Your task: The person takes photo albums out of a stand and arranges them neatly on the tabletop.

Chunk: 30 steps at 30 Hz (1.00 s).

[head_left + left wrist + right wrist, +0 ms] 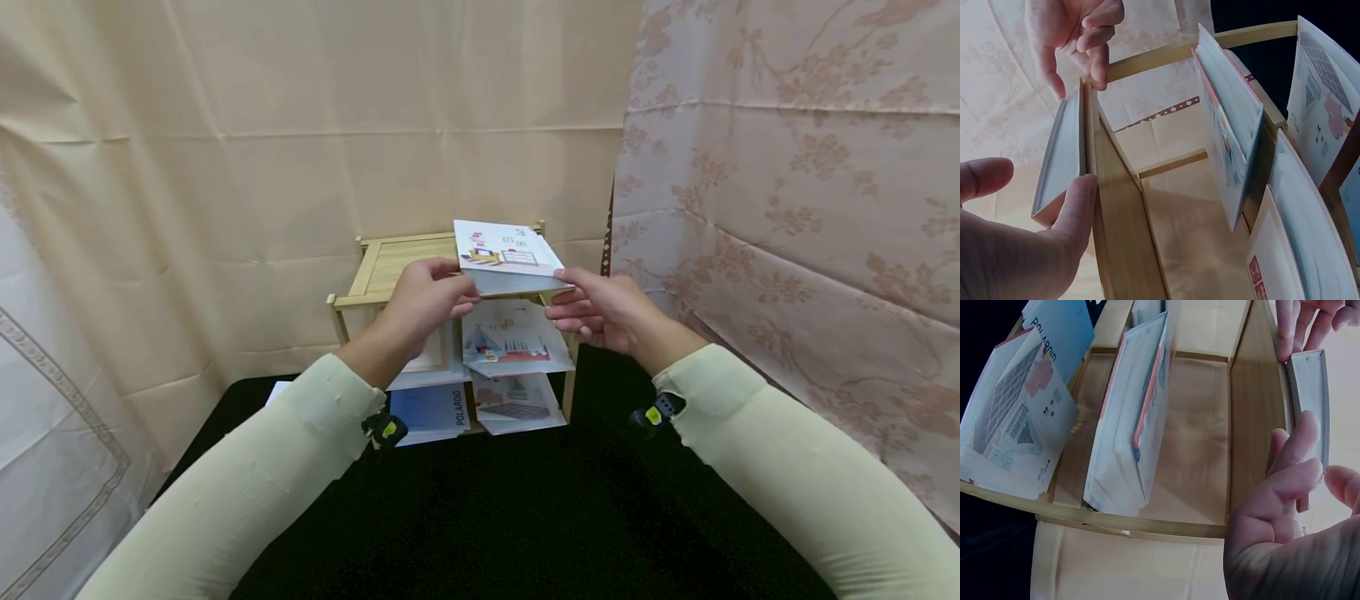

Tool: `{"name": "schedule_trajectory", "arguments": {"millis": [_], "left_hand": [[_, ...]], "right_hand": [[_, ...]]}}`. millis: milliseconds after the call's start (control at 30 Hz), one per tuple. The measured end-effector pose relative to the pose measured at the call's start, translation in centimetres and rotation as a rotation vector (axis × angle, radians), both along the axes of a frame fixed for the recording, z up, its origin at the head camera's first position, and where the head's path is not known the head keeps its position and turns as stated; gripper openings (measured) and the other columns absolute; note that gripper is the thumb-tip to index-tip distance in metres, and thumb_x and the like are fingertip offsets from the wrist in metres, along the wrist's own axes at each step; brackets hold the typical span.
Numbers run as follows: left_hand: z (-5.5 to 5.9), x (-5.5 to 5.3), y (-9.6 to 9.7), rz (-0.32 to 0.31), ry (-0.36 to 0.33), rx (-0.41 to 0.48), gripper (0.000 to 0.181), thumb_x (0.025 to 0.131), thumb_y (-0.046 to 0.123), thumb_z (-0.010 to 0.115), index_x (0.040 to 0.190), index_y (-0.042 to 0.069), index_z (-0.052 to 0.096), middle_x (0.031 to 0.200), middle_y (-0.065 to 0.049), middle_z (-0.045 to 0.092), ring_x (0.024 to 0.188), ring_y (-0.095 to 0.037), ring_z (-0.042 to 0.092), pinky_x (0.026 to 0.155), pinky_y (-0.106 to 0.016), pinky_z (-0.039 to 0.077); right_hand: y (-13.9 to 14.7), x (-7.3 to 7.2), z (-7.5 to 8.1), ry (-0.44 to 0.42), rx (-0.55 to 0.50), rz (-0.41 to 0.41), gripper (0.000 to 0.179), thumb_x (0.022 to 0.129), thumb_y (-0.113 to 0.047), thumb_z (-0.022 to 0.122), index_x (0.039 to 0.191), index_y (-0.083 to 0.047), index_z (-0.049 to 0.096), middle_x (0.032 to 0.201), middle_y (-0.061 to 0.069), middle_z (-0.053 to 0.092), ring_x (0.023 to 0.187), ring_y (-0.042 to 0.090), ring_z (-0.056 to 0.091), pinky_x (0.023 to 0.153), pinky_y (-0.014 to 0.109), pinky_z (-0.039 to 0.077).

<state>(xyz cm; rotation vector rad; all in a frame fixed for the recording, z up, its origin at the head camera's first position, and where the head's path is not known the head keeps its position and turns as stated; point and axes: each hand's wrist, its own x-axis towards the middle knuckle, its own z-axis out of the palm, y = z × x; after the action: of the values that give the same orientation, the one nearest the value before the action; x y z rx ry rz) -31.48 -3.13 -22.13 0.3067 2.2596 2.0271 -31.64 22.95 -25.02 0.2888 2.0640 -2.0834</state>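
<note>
A white hardcover book [506,250] with a small coloured room drawing lies flat on the right part of the wooden shelf's top [390,262], its page edges facing me. My right hand [607,312] pinches the book's front right corner, thumb on the cover and the other fingers lower down. At the front left corner is my left hand [427,304]. In the left wrist view, one digit of the left hand [1029,244] touches the book's edge, while another stands apart from it.
Below, the shelf holds an illustrated book [510,346] at upper right, a pale framed-cover book [431,354] at upper left, a blue POLAROID book [427,408] and another illustrated book [525,400]. Under it lies a black cloth [525,517]; curtains [337,108] hang behind.
</note>
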Motion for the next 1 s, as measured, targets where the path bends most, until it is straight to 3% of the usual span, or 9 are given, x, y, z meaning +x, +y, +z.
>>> {"name": "schedule_trajectory", "arguments": {"millis": [167, 500, 800, 1000], "left_hand": [[-0.1, 0.3, -0.5, -0.015, -0.001, 0.031, 0.054, 0.095, 0.004, 0.058, 0.147, -0.001, 0.048, 0.135, -0.018, 0.061, 0.118, -0.032, 0.068, 0.097, -0.031, 0.06], [-0.5, 1.1, -1.1, -0.066, -0.005, 0.096, 0.033, 0.103, 0.015, 0.054, 0.131, -0.003, 0.05, 0.125, -0.023, 0.064, 0.112, -0.039, 0.068, 0.096, -0.04, 0.062], [-0.7, 1.5, -1.9, -0.153, -0.032, 0.07, 0.047, 0.11, 0.034, 0.046, 0.136, -0.003, 0.054, 0.117, -0.019, 0.064, 0.091, -0.025, 0.07, 0.081, -0.033, 0.064], [-1.0, 1.5, -2.1, -0.157, -0.056, 0.053, 0.049, 0.109, 0.037, 0.049, 0.139, -0.001, 0.053, 0.113, -0.016, 0.066, 0.082, -0.023, 0.069, 0.07, -0.031, 0.063]], "right_hand": [[0.0, 0.3, 0.1, -0.015, -0.007, -0.004, 0.053, 0.093, -0.05, 0.073, 0.123, -0.007, 0.061, 0.088, 0.001, 0.08, 0.064, 0.007, 0.073, 0.051, 0.015, 0.052], [0.1, 1.2, 0.4, -0.003, -0.011, 0.033, 0.047, 0.094, -0.037, 0.073, 0.13, -0.013, 0.055, 0.096, 0.001, 0.079, 0.069, 0.009, 0.074, 0.06, 0.019, 0.058], [0.0, 2.1, 0.8, 0.036, -0.1, 0.081, 0.045, 0.095, -0.016, 0.07, 0.131, -0.009, 0.044, 0.107, 0.008, 0.074, 0.093, 0.024, 0.077, 0.09, 0.035, 0.063], [-0.3, 2.8, 1.2, 0.056, -0.094, 0.139, 0.059, 0.094, -0.009, 0.066, 0.146, -0.001, 0.038, 0.126, 0.013, 0.065, 0.097, 0.023, 0.076, 0.095, 0.034, 0.062]]}}
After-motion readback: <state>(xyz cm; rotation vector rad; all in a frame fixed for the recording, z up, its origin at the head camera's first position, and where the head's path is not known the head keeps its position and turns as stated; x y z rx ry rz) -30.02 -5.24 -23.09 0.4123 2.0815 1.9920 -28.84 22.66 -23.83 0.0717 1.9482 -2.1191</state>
